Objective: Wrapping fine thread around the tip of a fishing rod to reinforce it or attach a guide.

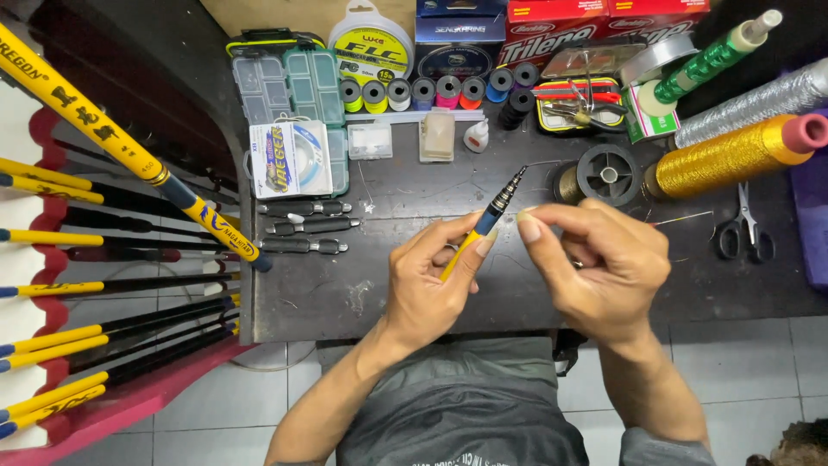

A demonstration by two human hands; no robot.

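My left hand (pixel 429 280) grips a thin rod section (pixel 493 214) with a yellow lower part, a blue band and a black ringed tip that points up and to the right. My right hand (pixel 597 261) sits just right of it, thumb and forefinger pinched together close to the blue band, apparently on a very fine thread that is hard to see. Both hands hover over the dark worktable (pixel 345 289). A dark spool (pixel 608 173) and a smaller spool of gold thread (pixel 567 183) lie just beyond my right hand.
Yellow-and-black rods (pixel 103 138) lean in a red rack at the left. Three black rod pieces (pixel 306 226), a clear tackle box (pixel 289 86), small coloured spools (pixel 435 91), large gold, silver and green spools (pixel 733 155), scissors (pixel 742 226) and boxes crowd the table.
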